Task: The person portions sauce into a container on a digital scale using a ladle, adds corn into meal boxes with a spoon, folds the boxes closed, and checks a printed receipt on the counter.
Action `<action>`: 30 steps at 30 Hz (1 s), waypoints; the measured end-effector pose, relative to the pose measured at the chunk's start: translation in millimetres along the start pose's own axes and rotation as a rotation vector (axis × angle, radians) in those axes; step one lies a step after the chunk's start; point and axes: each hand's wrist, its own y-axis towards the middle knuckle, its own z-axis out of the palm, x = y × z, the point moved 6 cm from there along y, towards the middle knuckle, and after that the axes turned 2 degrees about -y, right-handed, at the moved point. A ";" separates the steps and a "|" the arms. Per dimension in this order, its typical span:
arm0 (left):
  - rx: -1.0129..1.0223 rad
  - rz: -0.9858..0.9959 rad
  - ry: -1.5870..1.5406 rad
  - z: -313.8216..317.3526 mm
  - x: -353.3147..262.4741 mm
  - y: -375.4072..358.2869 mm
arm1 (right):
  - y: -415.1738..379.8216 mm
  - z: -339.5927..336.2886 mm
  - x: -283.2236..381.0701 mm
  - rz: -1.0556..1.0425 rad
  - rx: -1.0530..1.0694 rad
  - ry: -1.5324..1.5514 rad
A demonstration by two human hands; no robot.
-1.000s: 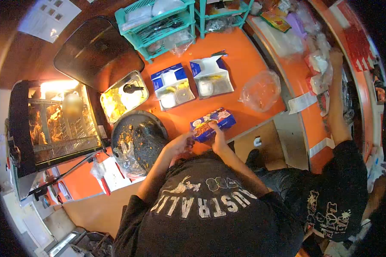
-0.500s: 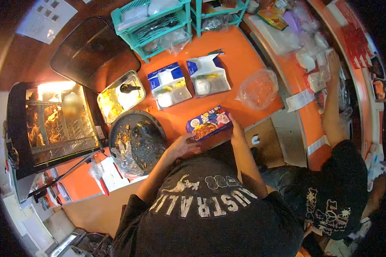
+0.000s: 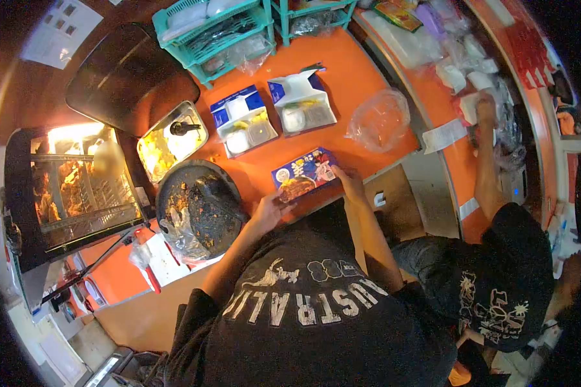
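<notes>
A closed blue printed food box [image 3: 303, 174] lies on the orange counter [image 3: 355, 71] near its front edge. My left hand [image 3: 268, 209] grips the box's left end. At the box's right end, my right hand [image 3: 350, 177] holds the edge. Behind it stand two open blue boxes [image 3: 245, 122] [image 3: 301, 106], each with food and small white cups inside.
A round black tray [image 3: 200, 206] with crumbs sits left of the box, and a metal tray [image 3: 169, 138] behind that. A lit food warmer [image 3: 77, 187] stands at far left. A clear plastic bag [image 3: 381, 119] lies right. Teal baskets [image 3: 213, 32] line the back. A co-worker's arm [image 3: 487, 148] reaches over the side counter.
The box has been closed and laid flat with its printed top up. My hands moved apart to its two ends. The co-worker's hand shifted along the side counter.
</notes>
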 end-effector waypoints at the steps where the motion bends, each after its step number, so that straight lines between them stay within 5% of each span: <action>1: 0.001 -0.006 -0.003 0.5 3.1 1.9 | 8.2 0.2 -26.5 0.052 -0.004 0.089; 10: -0.297 0.193 0.701 -4.6 7.5 15.9 | 3.5 -0.4 -3.1 0.106 0.090 -0.001; 12: -0.469 0.703 1.398 9.0 -11.0 8.7 | 7.4 2.6 -13.5 0.125 0.086 0.089; 15: -0.401 1.001 1.749 61.9 -25.8 -12.9 | 9.4 9.7 -25.1 0.173 0.131 0.194; 19: -0.155 0.699 2.148 103.9 -16.8 -13.8 | 8.7 12.1 -16.5 0.011 0.130 0.136; 21: -0.184 0.629 2.199 102.6 -13.7 -1.5 | 13.0 11.8 -17.4 -0.011 0.127 0.084; 23: -0.277 1.155 2.128 76.3 -5.9 25.7 | 13.7 3.5 -18.4 -0.118 -0.100 -0.210; 27: -0.232 1.123 2.069 85.9 -15.6 27.0 | 2.7 8.9 3.5 -0.327 -0.214 -0.216; 30: -0.132 1.034 1.954 101.3 -35.4 21.2 | -16.7 16.7 35.9 -0.230 0.137 -0.176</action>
